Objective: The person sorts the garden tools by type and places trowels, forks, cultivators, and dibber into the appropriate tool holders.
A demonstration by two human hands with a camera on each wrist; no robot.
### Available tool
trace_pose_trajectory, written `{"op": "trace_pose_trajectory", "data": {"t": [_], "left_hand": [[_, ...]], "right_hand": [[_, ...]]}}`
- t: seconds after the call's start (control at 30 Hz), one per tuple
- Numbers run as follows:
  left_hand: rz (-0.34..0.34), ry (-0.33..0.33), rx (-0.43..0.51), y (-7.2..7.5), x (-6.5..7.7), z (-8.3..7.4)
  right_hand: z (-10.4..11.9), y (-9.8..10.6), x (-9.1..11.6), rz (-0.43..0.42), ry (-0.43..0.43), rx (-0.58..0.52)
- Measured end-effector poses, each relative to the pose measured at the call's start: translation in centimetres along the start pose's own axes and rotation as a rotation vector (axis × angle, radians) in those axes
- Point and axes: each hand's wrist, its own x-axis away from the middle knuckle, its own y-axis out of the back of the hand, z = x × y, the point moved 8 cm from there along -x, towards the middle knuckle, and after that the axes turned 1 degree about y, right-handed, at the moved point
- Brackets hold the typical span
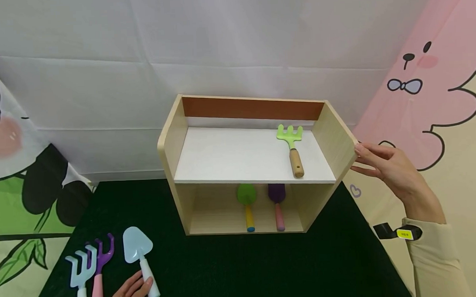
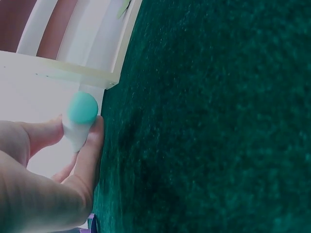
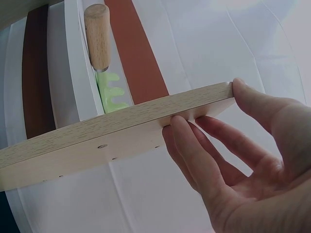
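A light blue toy trowel (image 1: 137, 244) lies at the left of the dark green cloth, blade pointing away. My left hand (image 1: 130, 295) pinches its handle (image 2: 82, 109) between thumb and fingers. On the right, my right hand (image 1: 396, 171) grips the side panel of a small two-level wooden shelf (image 1: 334, 143). In the right wrist view the thumb lies at the panel's edge, with the fingertips against its outer face. A green hand rake (image 1: 294, 151) with a wooden handle lies on the upper level. Below it are a green trowel (image 1: 247, 200) and a purple trowel (image 1: 277, 199).
Left of my left hand lie a light blue hand rake (image 1: 82, 269) and a purple fork (image 1: 102, 260) with a pink handle, close together. The green cloth (image 1: 242, 270) stretches in front of the shelf. A white curtain (image 1: 234, 43) hangs behind.
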Motion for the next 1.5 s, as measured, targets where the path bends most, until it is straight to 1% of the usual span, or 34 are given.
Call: {"op": "trace_pose_trajectory", "data": {"t": [0.17, 0.3, 0.4, 0.6, 0.77, 1.0, 1.27, 1.4, 1.5], "left_hand": [[-0.001, -0.006, 0.02, -0.4, 0.5, 0.1], [0.003, -0.029, 0.031, -0.9, 0.7, 0.2], [0.019, -0.068, 0.029, -1.4, 1.4, 0.0], [0.021, -0.105, 0.011, -2.2, 2.7, -0.3], [0.013, -0.136, -0.027, -2.8, 3.3, -0.4], [0.036, -0.2, -0.109, -3.7, 4.2, -0.5], [0.06, -0.304, -0.177, -5.0, 6.0, -1.5], [0.073, -0.339, -0.196, -5.7, 7.0, -2.1], [0.099, -0.353, -0.209, -6.3, 7.4, -2.3]], "right_hand": [[0.0, 0.0, 0.0, 0.002, 0.005, -0.001], [-0.1, 0.1, 0.1, 0.004, 0.009, 0.004], [-0.1, 0.1, 0.2, 0.007, 0.01, 0.016], [-0.1, -0.1, 0.2, 0.027, 0.025, 0.02], [0.0, -0.1, 0.2, 0.029, 0.029, 0.008], [-0.1, 0.0, 0.1, 0.015, 0.017, -0.001], [-0.1, 0.0, 0.1, 0.008, 0.017, 0.005], [0.0, 0.0, 0.0, 0.007, 0.02, 0.005], [0.0, 0.0, -0.1, 0.009, 0.021, -0.001]]}}
